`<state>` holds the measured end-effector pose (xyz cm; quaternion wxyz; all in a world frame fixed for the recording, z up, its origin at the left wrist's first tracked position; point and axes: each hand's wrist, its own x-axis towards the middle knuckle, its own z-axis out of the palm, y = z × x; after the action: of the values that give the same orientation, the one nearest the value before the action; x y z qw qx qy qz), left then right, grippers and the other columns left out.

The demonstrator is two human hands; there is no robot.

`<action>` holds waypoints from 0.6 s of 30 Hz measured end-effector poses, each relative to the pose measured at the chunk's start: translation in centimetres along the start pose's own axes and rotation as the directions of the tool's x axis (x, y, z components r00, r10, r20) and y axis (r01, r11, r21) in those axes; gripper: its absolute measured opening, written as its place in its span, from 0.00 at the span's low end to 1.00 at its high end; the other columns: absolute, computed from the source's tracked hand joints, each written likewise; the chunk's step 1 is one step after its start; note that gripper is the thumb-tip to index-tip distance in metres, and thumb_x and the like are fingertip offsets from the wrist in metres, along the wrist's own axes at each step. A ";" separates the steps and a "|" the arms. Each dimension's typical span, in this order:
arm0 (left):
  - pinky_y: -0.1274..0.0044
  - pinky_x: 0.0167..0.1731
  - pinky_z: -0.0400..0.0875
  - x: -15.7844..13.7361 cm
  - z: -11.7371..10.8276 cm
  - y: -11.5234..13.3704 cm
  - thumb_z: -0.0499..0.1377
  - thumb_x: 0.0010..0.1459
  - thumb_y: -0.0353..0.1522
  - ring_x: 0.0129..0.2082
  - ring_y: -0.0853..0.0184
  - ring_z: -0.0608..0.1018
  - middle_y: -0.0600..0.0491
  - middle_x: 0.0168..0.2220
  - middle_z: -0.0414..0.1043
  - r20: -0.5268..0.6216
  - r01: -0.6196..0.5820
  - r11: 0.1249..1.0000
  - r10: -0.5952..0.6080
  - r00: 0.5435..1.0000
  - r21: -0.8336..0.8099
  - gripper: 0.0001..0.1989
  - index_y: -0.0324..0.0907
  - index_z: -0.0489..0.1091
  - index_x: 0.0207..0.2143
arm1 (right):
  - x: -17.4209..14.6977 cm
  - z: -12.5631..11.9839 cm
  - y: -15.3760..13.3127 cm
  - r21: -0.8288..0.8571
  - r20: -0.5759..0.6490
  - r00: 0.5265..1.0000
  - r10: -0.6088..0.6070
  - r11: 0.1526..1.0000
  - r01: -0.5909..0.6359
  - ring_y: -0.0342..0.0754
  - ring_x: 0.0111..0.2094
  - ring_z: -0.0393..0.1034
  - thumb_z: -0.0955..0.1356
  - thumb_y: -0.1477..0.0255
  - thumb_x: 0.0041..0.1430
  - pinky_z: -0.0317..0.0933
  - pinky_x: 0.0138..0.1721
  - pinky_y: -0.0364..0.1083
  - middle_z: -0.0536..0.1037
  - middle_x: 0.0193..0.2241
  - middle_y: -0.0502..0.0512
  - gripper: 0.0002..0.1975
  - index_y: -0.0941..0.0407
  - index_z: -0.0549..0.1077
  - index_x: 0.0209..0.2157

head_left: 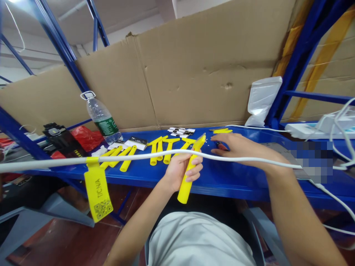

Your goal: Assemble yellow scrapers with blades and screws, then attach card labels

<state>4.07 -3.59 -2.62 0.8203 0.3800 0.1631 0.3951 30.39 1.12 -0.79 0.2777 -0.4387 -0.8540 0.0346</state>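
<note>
My left hand [184, 170] is wrapped round the handle of a yellow scraper [185, 188], which is tilted with its head up and to the right. A clear blade or cover shows at its head. My right hand [235, 147] is over the blue table, its thumb and fingers apart. Under its palm lies a small red-and-black tool [222, 146], mostly hidden; whether the fingers touch it I cannot tell. Several more yellow scrapers [168, 153] lie in a row left of my left hand. Thin yellow pieces [222, 130] lie beyond my right hand.
Black-and-white cards [181, 132] lie at the back of the blue table [149, 178]. A water bottle [104, 120] leans at the left by a red bag [87, 137]. A white cable [144, 156] with a yellow tag [98, 192] crosses in front. A power strip [301, 130] is at right.
</note>
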 end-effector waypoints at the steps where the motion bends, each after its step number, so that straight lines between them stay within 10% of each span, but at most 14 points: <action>1: 0.83 0.13 0.55 0.0 -0.2 0.0 0.58 0.75 0.34 0.15 0.76 0.52 0.60 0.27 0.55 0.038 0.040 0.999 -0.040 0.998 0.009 0.09 0.41 0.70 0.39 | 0.0 -0.2 -0.5 0.004 -0.015 1.000 -0.003 1.000 0.003 0.61 0.47 0.85 0.73 0.55 0.72 0.77 0.53 0.57 0.88 0.52 0.62 0.25 0.53 0.81 0.64; 5: 0.82 0.13 0.56 -0.1 -0.7 0.0 0.56 0.75 0.35 0.14 0.74 0.52 0.61 0.22 0.54 0.139 0.111 0.992 -0.118 0.983 0.058 0.12 0.41 0.69 0.36 | -0.3 -1.4 -3.8 0.189 0.015 0.997 -0.079 0.979 0.074 0.63 0.63 0.82 0.70 0.49 0.75 0.75 0.63 0.58 0.82 0.68 0.59 0.31 0.47 0.75 0.72; 10: 0.81 0.14 0.57 0.0 -0.9 -0.1 0.56 0.75 0.38 0.13 0.73 0.55 0.59 0.19 0.56 0.187 0.114 0.987 -0.134 0.973 0.114 0.15 0.41 0.70 0.34 | -0.3 -2.2 -5.8 0.378 0.081 0.984 -0.158 0.918 0.116 0.56 0.47 0.86 0.71 0.54 0.76 0.78 0.49 0.51 0.89 0.54 0.55 0.22 0.47 0.81 0.64; 18: 0.79 0.18 0.62 0.5 -0.3 -0.7 0.60 0.74 0.46 0.16 0.73 0.64 0.56 0.26 0.66 0.052 0.045 0.985 -0.054 0.997 0.165 0.17 0.40 0.73 0.40 | -0.6 -2.5 -5.3 0.324 -0.157 0.987 -0.025 0.943 0.075 0.52 0.36 0.78 0.72 0.52 0.74 0.70 0.35 0.48 0.87 0.41 0.52 0.21 0.46 0.81 0.61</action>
<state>4.57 -3.33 -3.35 0.8000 0.4529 0.1815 0.3491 28.05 -3.11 2.66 0.4117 -0.3657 -0.8236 0.1362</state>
